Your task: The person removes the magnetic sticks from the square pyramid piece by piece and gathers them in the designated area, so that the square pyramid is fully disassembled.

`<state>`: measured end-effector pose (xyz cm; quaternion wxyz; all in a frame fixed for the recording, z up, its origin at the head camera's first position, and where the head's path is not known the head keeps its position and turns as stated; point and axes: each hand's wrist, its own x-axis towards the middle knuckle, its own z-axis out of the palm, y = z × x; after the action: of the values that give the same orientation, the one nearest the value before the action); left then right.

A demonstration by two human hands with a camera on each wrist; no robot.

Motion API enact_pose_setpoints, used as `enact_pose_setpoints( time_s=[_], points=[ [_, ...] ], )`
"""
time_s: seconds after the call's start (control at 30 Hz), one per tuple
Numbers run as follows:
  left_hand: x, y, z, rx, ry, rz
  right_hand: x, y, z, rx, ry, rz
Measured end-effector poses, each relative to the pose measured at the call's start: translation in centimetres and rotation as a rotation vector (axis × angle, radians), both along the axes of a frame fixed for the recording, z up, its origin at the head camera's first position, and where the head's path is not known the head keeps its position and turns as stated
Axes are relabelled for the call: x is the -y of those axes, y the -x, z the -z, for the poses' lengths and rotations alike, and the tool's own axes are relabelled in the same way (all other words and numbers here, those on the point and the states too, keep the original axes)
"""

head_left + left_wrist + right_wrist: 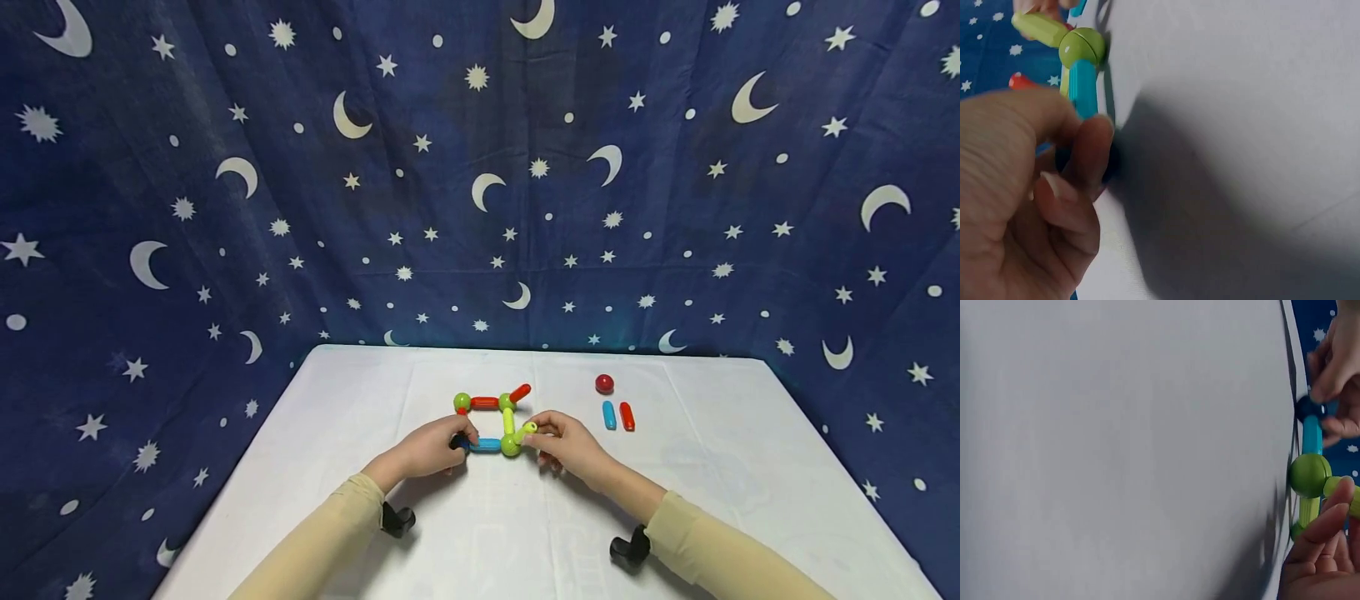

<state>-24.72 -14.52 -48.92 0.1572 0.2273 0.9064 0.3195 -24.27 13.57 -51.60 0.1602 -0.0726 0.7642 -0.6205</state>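
Note:
A square frame of rods and balls lies on the table. Its corners are green balls (510,446) and one dark blue ball (1311,407). A blue rod (486,445) forms the near side, a red rod (485,402) the far side, and a yellow-green rod (508,420) the right side. My left hand (435,446) grips the dark blue ball, which its fingers mostly cover. With thumb and fingers, my right hand (567,446) pinches a second yellow-green rod (1040,29) that slants up from the near right green ball. Another red rod (521,392) sticks up from the far right ball.
To the right of the frame lie a loose red ball (604,384), a blue rod (609,415) and a red rod (627,416). A white cloth covers the table (720,467). Dark blue star-and-moon curtains (480,225) hang behind and at both sides.

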Motion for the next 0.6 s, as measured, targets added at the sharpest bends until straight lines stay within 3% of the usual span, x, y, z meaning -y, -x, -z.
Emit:
enact_pose_setpoints(
  time_s=[0.13, 0.23, 0.37, 0.6],
  points=[
    [-0.6, 0.0, -0.2, -0.021, -0.049, -0.051, 0.6, -0.4, 0.3, 0.189, 0.176, 0.050],
    [-2.0, -0.5, -0.1, 0.031, -0.124, -0.093, 1.0, -0.5, 0.4, 0.294, 0.285, 0.115],
    [-3.8, -1.0, 0.9, 0.070, -0.192, -0.139, 1.6, -0.9, 0.3, 0.353, 0.380, 0.179],
    [-5.3, -1.2, 2.4, 0.038, -0.241, -0.171, 2.3, -1.3, 0.3, 0.409, 0.458, 0.272]
  ],
)
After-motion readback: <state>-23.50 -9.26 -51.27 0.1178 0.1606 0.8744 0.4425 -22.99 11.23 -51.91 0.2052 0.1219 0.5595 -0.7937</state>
